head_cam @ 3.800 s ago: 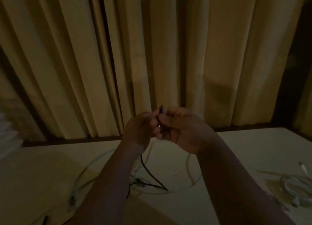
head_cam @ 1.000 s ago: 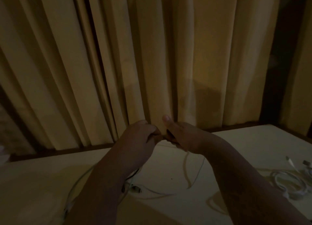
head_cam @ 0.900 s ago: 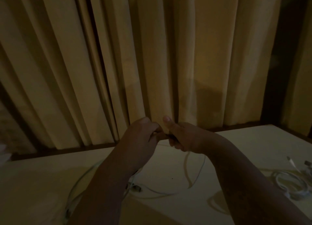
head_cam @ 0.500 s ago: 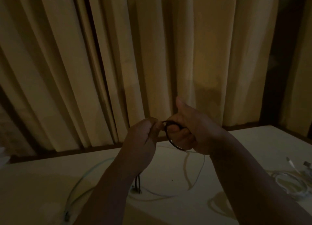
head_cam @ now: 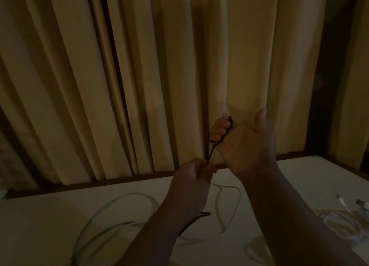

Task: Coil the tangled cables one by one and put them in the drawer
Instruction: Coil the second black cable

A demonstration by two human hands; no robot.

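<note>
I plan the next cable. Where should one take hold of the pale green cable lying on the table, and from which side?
Probably pinch the pale green cable at the top of its wide arc, coming from above: there it lies flat on the table, with nothing over it; its ends are unclear.

Curtain (head_cam: 139, 76): beige, heavy pleats, fills the upper frame. Table (head_cam: 40, 225): pale top, across the lower frame. Dark rail (head_cam: 79, 185) runs between them. Dark vertical band (head_cam: 329, 86), upper right.
</note>
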